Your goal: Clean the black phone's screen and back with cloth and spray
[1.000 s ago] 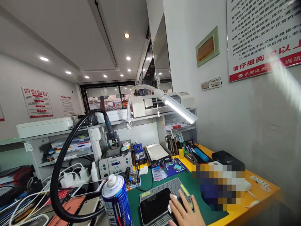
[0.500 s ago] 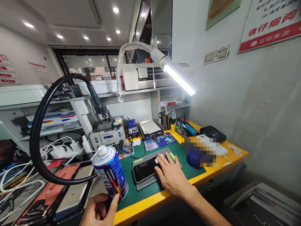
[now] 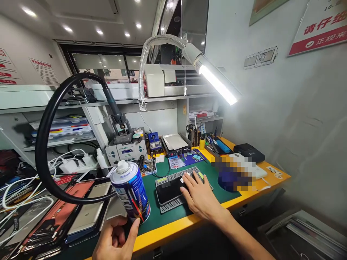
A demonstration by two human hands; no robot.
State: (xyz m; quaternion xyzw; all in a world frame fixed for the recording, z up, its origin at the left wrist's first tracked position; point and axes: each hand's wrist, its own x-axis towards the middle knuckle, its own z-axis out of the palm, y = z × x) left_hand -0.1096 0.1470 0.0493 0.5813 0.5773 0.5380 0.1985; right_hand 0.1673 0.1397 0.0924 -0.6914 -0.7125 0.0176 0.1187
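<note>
On the dark screen of a black phone (image 3: 168, 193), my right hand (image 3: 202, 198) lies with its fingers stretched out. A small white scrap (image 3: 185, 176), perhaps a wipe, shows at its fingertips; how much of it is under them is hidden. Beneath the phone is a grey perforated plate (image 3: 173, 206) on a green mat (image 3: 157, 221). A blue spray can (image 3: 131, 193) with a white top and a red straw stands to the left. Close in front of its base, my left hand (image 3: 118, 236) has loosely curled fingers, with the thumb apart and near the can.
A hose of a hot-air station (image 3: 127, 150) loops at left, above several phones and phone parts (image 3: 86, 213). A lit lamp (image 3: 217, 85) hangs over the desk. Behind the mat are a small heating plate (image 3: 176, 142) and tools. A dark blue object, partly blurred, lies at right.
The view has shifted slightly, so most things sit a little higher and further right. Both hands keep nearly the same places against the can and phone.
</note>
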